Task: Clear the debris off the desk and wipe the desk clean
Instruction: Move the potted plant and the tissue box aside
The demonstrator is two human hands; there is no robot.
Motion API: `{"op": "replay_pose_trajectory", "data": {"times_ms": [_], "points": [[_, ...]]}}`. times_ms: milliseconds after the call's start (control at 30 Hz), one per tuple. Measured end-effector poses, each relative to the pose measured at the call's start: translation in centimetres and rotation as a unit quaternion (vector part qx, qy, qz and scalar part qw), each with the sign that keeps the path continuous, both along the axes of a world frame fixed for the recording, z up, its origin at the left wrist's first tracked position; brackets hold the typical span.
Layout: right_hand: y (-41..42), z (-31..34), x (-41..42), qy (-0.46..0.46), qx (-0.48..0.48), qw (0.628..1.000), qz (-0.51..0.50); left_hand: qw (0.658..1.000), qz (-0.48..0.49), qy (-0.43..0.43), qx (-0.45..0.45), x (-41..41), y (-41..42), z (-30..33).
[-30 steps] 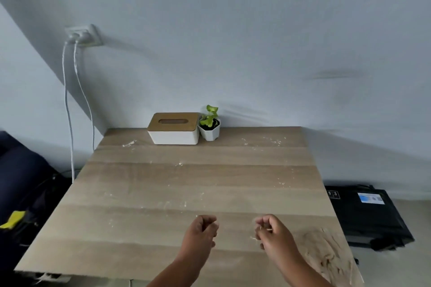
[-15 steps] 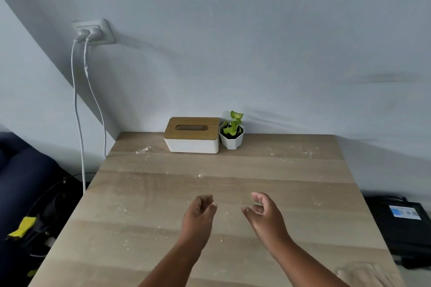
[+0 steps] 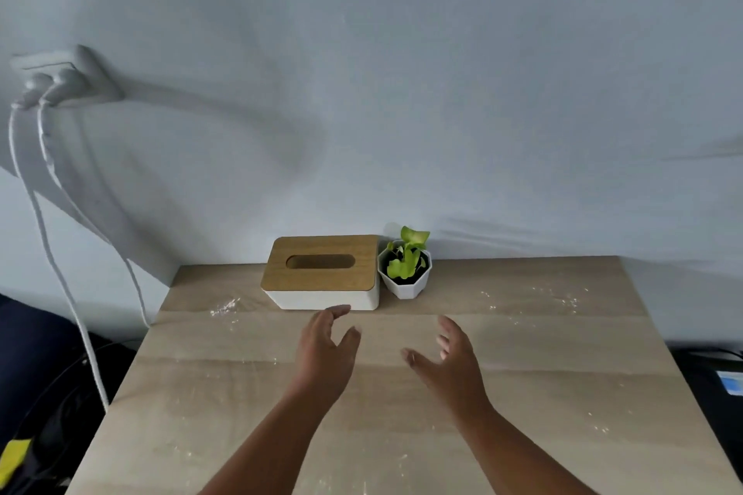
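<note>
Both hands reached farther, left hand (image 3: 325, 354) and right hand (image 3: 450, 360) empty, fingers spread, near tissue box (image 3: 321, 273)

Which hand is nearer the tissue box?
Left. The left hand reaches just in front of the tissue box, fingertips almost at its front face. The right hand hovers further right, below the plant.
</note>
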State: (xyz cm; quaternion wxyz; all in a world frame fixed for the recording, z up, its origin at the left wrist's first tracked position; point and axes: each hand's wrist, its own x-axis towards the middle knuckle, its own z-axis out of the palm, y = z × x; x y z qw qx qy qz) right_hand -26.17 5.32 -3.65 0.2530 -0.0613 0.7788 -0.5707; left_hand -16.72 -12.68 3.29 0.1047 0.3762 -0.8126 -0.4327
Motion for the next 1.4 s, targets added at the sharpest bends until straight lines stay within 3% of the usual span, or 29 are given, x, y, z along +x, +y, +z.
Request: {"op": "replay_pose_trajectory", "data": {"times_ms": [400, 833, 1400], "points": [[-5.2, -2.4, -6.6, 0.044, -0.01, 0.998, -0.048, 0.946, -0.19, -0.064, -0.257, -8.6, -6.2, -1.6], [-8.1, -4.0, -10.0, 0.094, -0.072, 0.99, -0.073, 0.925, -0.208, -0.036, -0.316, -10.5, -7.0, -3.6], [-4.1, -3.3, -9.6, 0.175, -0.056, 0.975, -0.127, 0.907, -0.189, -0.035, -0.375, -10.8, -6.7, -4.7]]}}
